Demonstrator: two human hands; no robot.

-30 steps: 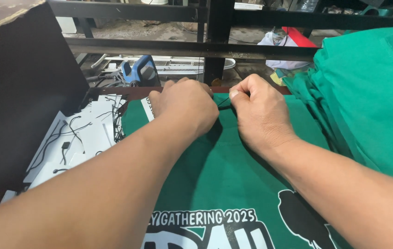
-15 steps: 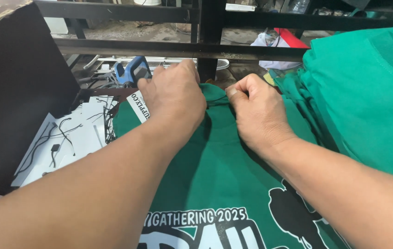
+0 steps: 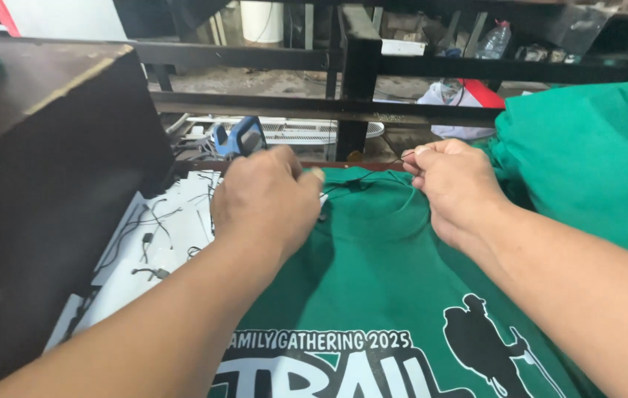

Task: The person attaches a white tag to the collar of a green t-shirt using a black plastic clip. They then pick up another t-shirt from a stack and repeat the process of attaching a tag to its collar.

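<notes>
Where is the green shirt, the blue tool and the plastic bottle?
green shirt (image 3: 373, 273), head view, on the plain cloth below the collar
blue tool (image 3: 239, 137), head view, on its blue body
plastic bottle (image 3: 492, 43), head view, on its clear side

A green T-shirt (image 3: 380, 287) with a white-and-black print lies flat, collar toward twelve o'clock; a thin black thread (image 3: 362, 179) stretches taut across the collar.

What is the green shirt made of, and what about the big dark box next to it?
The green shirt looks like soft knit cloth, probably cotton: it is matte and creases under the left hand and right hand. The dark box looks like painted wood or board: flat, dull faces with a pale, worn edge.
</notes>
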